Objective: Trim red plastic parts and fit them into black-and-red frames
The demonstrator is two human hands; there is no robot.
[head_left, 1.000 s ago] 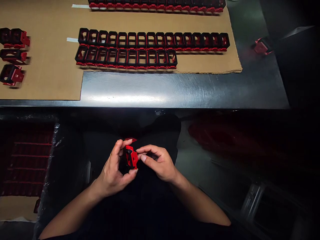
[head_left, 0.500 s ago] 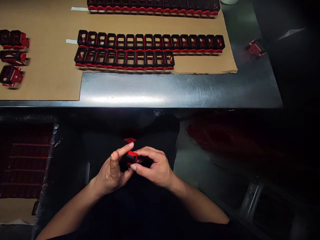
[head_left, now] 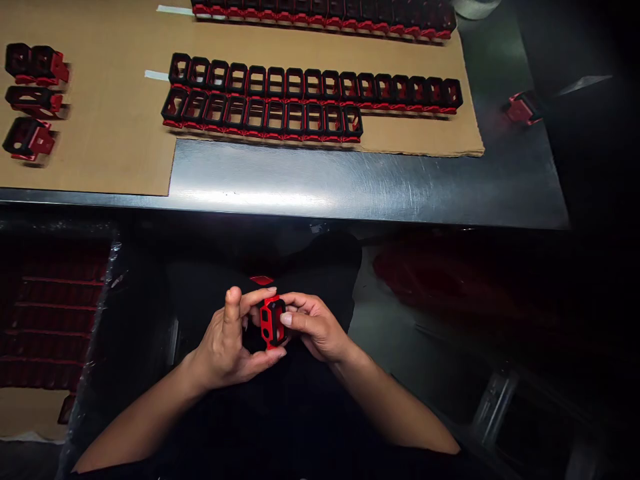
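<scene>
In front of the person's dark clothing, the left hand gripped a red-and-black frame between the thumb below and a fingertip above, one finger raised, while the right hand pinched its side. Beyond stood a metal table, with a cardboard sheet on it bearing two adjoining rows of similar frames, the nearer one shorter, and another long row farther back.

Red against black
The held part is red with a black rim — the frame rows match; cardboard tan, tape white, tabletop silver-grey.
</scene>
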